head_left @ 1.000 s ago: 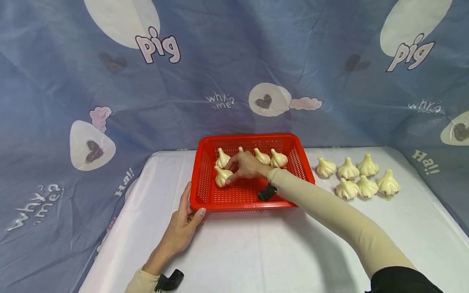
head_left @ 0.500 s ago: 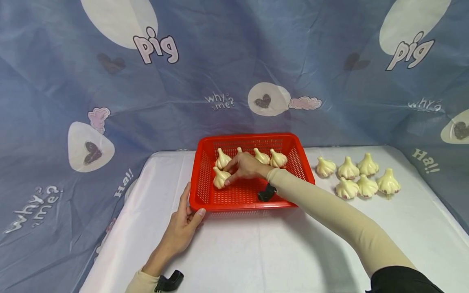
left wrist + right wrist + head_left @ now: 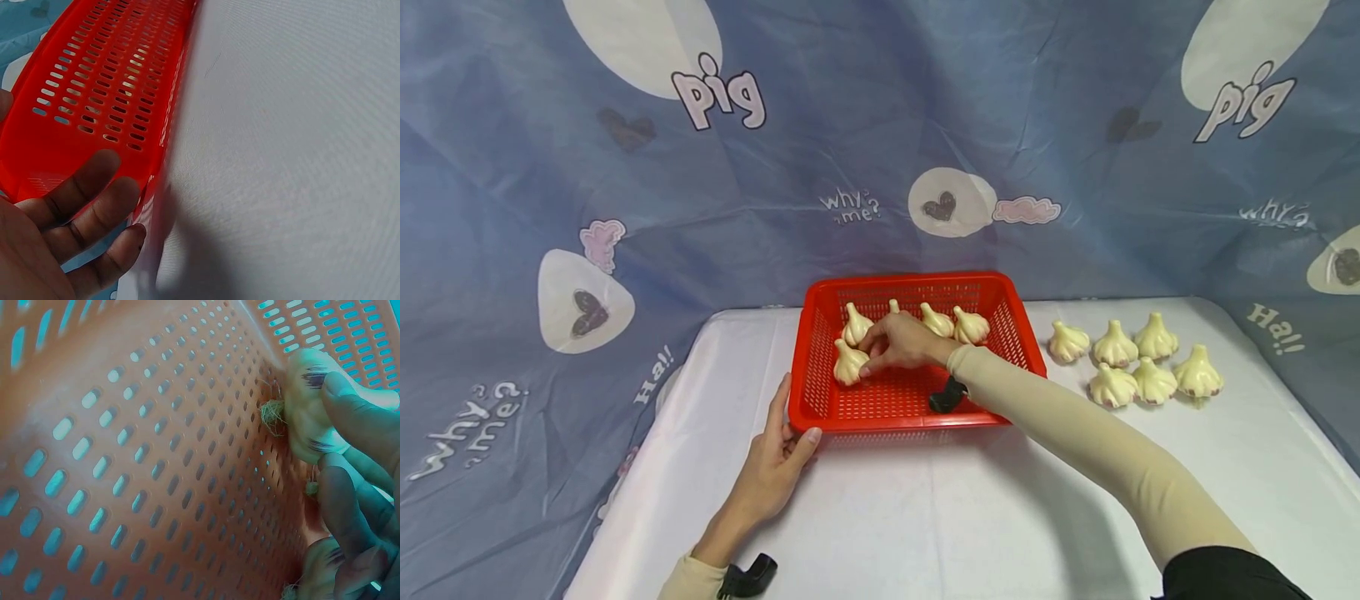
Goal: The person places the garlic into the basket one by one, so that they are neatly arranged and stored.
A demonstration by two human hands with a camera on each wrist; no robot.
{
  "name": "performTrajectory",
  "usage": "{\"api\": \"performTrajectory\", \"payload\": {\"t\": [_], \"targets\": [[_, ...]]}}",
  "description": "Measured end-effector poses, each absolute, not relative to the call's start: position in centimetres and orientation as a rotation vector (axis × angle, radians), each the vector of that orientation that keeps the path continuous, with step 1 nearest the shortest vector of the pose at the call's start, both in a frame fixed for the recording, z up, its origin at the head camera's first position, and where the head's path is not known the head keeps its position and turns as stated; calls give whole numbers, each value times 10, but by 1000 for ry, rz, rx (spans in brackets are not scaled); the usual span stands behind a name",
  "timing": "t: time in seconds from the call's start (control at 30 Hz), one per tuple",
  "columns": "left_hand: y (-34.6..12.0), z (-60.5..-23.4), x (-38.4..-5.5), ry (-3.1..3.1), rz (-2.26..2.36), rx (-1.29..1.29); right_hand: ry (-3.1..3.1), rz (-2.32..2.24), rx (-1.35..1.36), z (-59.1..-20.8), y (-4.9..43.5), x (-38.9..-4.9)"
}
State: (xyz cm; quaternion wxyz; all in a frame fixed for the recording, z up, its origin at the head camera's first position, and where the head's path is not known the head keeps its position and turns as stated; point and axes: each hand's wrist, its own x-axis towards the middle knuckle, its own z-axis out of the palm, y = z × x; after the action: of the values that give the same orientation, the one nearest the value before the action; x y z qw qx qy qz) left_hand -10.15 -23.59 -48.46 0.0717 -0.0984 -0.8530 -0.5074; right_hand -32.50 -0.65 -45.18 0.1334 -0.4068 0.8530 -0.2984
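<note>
My right hand (image 3: 908, 340) reaches into a red plastic basket (image 3: 917, 422), pinching a cream garlic bulb (image 3: 848, 365) at the left side. In the right wrist view, thumb and fingertips press on this bulb (image 3: 301, 415), whose root tuft faces the perforated basket floor (image 3: 144, 444). Along the back wall stand several more bulbs, including one at the back left (image 3: 856, 325) and one at the back right (image 3: 971, 325); my hand partly hides another. My left hand (image 3: 767, 471) rests against the basket's front left corner, its fingers (image 3: 94, 222) loosely extended beside the outer wall.
Several garlic bulbs (image 3: 1131, 382) stand in two rough rows on the white tablecloth (image 3: 910, 517), right of the basket. A blue printed curtain (image 3: 790, 150) rises behind the table and down its left side.
The pinched garlic bulb has shifted slightly left inside the basket, and my right hand has barely moved. My left hand stays at the basket corner.
</note>
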Motion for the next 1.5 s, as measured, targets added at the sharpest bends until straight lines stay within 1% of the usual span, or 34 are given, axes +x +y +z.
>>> {"api": "performTrajectory", "payload": {"t": [0.67,0.93,1.23,1.5], "targets": [[-234,-483,-101,-2579,-1472,-289,2493,-863,-1172,-450,-1,-325],[-234,-483,-103,-2582,-1469,-288,2504,-845,-1204,-438,10,-322],[-235,-484,-103,-2571,-1498,-286,2507,-874,-1163,-418,45,-319],[-235,-483,-102,-2570,-1529,-285,2586,-914,-1132,-392,106,-314]]}}
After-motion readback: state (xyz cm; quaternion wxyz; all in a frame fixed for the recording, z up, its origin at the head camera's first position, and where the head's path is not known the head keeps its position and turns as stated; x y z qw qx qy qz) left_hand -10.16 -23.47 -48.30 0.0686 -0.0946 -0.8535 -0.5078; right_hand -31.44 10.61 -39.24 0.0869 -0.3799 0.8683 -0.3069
